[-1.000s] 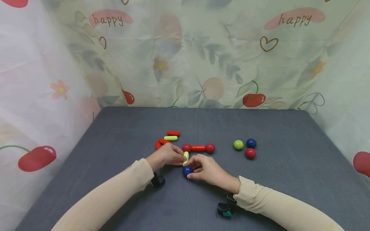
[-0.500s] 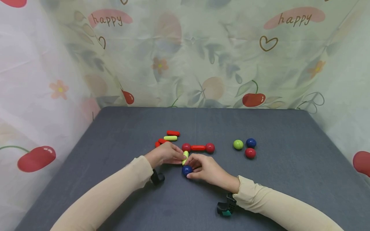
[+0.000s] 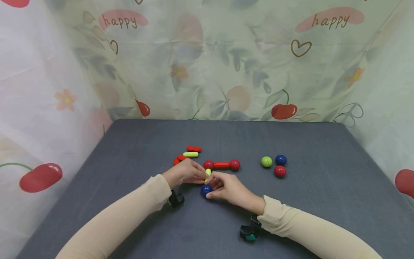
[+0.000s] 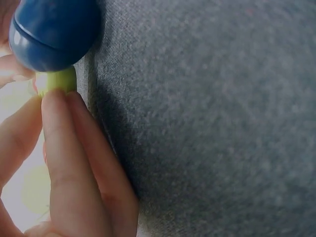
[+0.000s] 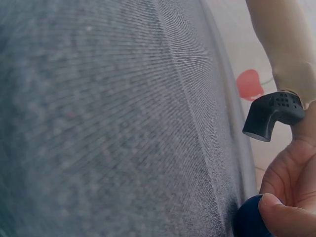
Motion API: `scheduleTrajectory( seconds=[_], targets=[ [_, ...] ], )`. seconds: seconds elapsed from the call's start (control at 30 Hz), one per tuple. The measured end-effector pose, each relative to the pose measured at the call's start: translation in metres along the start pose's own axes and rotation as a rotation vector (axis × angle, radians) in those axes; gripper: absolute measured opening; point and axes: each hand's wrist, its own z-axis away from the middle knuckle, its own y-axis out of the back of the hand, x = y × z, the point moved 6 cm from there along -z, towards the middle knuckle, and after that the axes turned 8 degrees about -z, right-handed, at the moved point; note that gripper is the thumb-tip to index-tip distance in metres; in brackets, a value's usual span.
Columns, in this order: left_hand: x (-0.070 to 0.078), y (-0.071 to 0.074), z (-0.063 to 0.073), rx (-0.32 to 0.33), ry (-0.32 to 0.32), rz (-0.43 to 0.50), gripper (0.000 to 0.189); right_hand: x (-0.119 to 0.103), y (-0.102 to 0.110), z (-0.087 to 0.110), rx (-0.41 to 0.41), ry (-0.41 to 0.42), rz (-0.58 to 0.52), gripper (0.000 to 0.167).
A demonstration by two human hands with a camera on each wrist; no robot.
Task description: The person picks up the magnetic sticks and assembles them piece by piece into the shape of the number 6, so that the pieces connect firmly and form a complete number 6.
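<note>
In the head view my left hand (image 3: pixel 185 172) pinches a yellow-green rod (image 3: pixel 208 172) between thumb and fingers. My right hand (image 3: pixel 233 189) holds a blue ball (image 3: pixel 206 190) at the rod's near end. The left wrist view has the blue ball (image 4: pixel 57 32) against the end of the rod (image 4: pixel 63 81), with left fingertips around the rod. A right thumb presses the ball (image 5: pixel 249 219) in the right wrist view. Just beyond the rod's far end lies a red rod (image 3: pixel 221 165) between two red balls (image 3: pixel 208 164); whether the yellow-green rod touches that ball is unclear.
Behind my left hand lie red rods (image 3: pixel 194 149) and another yellow-green rod (image 3: pixel 191 154). To the right sit a green ball (image 3: pixel 266 162), a second blue ball (image 3: pixel 281 160) and a loose red ball (image 3: pixel 280 171). A printed curtain (image 3: pixel 210 72) stands behind the grey table (image 3: pixel 310 216).
My right hand and the blue ball have shifted slightly left. More of the held rod is now covered by my right fingers. The left hand stays almost still.
</note>
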Motion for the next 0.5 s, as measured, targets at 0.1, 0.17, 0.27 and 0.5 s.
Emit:
scheduleTrajectory(
  seconds=[0.1,0.17,0.27,0.5],
  targets=[
    [0.0002,-0.0001,-0.0004,-0.001,0.004,0.003,0.023,0.0000,0.0002,-0.0006,0.000,0.000,-0.005,0.028],
    [0.0003,-0.0003,-0.0008,-0.001,0.001,0.003,0.024,-0.0007,0.0001,-0.0005,0.002,-0.002,-0.002,0.027],
    [0.0002,-0.0005,-0.0009,0.001,0.005,0.003,0.024,-0.0015,0.0003,-0.0001,0.004,-0.002,0.001,0.027],
    [-0.0008,-0.0001,-0.0004,0.019,0.000,-0.016,0.025,-0.0009,0.0007,-0.0013,0.005,-0.002,0.014,0.027]
  ],
)
